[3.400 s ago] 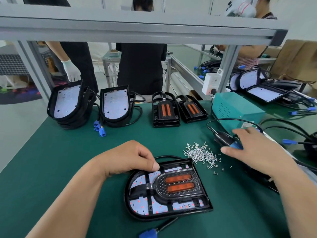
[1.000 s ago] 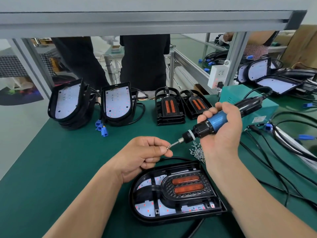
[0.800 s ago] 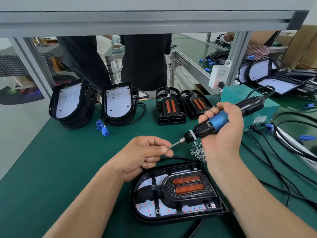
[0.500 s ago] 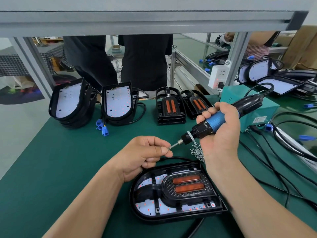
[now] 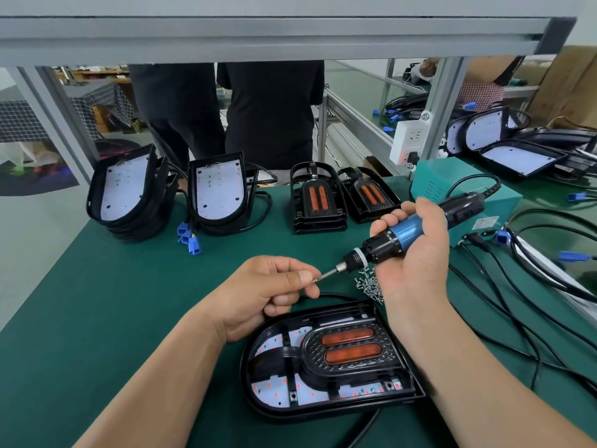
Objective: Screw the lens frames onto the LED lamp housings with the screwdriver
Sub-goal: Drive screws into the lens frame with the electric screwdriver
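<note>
Blue screwdriver [image 5: 403, 236] gripped in the right hand [image 5: 418, 257] — left hand [image 5: 265, 291] pinches a screw [image 5: 315, 280] at its bit tip, above the housing [image 5: 274, 396].

Covered screw, cut-off cable
The left hand [image 5: 268, 287] nearly covers the screw [image 5: 316, 280] pinched at the screwdriver [image 5: 403, 234] tip; the right hand [image 5: 416, 257] hides part of the screw pile [image 5: 368, 286]; the lamp's cable [image 5: 365, 428] runs off the bottom edge.
</note>
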Demonstrator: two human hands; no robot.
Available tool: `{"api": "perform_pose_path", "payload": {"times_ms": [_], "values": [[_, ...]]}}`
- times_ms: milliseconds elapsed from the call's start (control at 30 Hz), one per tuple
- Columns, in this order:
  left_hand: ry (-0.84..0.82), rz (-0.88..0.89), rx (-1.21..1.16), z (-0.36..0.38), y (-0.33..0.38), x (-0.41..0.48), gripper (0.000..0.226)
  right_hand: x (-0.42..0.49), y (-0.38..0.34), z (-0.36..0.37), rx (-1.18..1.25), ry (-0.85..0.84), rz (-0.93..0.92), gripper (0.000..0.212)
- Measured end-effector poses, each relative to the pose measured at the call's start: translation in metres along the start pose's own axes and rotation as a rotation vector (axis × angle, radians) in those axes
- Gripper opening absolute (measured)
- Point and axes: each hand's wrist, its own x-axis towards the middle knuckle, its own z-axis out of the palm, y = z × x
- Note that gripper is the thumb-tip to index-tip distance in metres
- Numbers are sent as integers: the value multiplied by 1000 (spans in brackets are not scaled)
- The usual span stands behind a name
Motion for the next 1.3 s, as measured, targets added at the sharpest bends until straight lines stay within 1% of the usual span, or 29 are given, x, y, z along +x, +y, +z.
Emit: {"api": "perform_pose_path", "payload": {"times_ms": [67,133,167,233,300,400,467,533,667,867,1300], "values": [[9,9,17,1,0,-2,25,1,-5,0,17,-3,-2,23],[37,16,99,3,3,-3,23,3,-13,0,26,-37,-14,23],[54,19,184,4,5,-4,25,3,-18,0,23,-61,-26,23],[76,29,449,5,9,-7,32,4,-27,0,-1,-116,-50,22],[61,33,668,6,13,-9,33,4,-34,1,-35,-174,-59,21],[5,-1,805,9,14,-10,35,4,-42,4,-110,-256,-57,17],[-6,-8,864,13,12,-10,27,3,-46,6,-166,-300,-61,15],[6,6,896,14,10,-9,24,1,-48,7,-214,-332,-62,14],[23,24,903,17,10,-10,26,-2,-49,10,-300,-381,-63,14],[-2,67,901,18,11,-10,27,-4,-49,11,-374,-451,-66,17],[8,76,894,16,6,-7,26,-8,-46,13,-408,-500,-34,15]]}}
